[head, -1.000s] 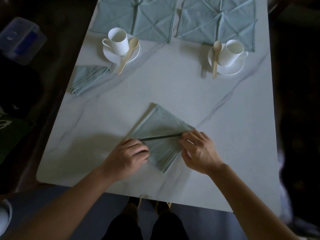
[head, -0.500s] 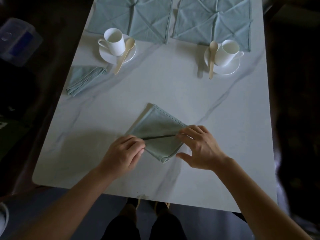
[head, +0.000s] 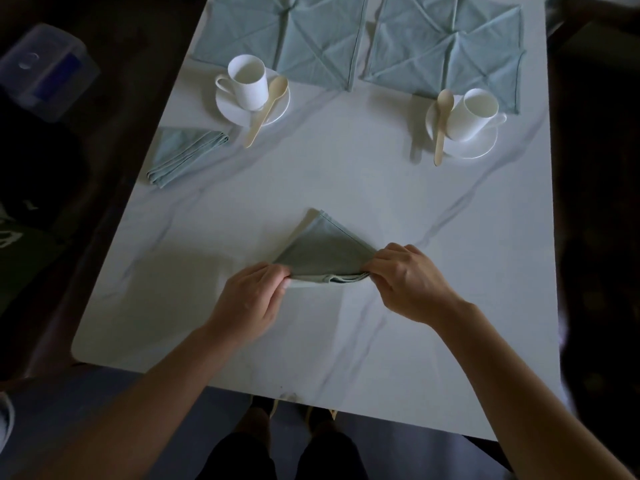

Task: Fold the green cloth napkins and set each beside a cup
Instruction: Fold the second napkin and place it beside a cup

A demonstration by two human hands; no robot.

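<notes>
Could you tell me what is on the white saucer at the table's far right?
A white ceramic cup stands on the white round saucer, and a pale wooden spoon lies across its rim. The cup covers the saucer's centre.

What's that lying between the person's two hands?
In the head view, a green napkin folded into a triangle lies on the white table between them; the left hand pinches one corner, the right hand the other.

Matt green cloth napkin (head: 323, 252), smooth marble-look table (head: 346, 174), glossy white cups (head: 248, 82), seemingly wooden spoons (head: 266, 109).
</notes>
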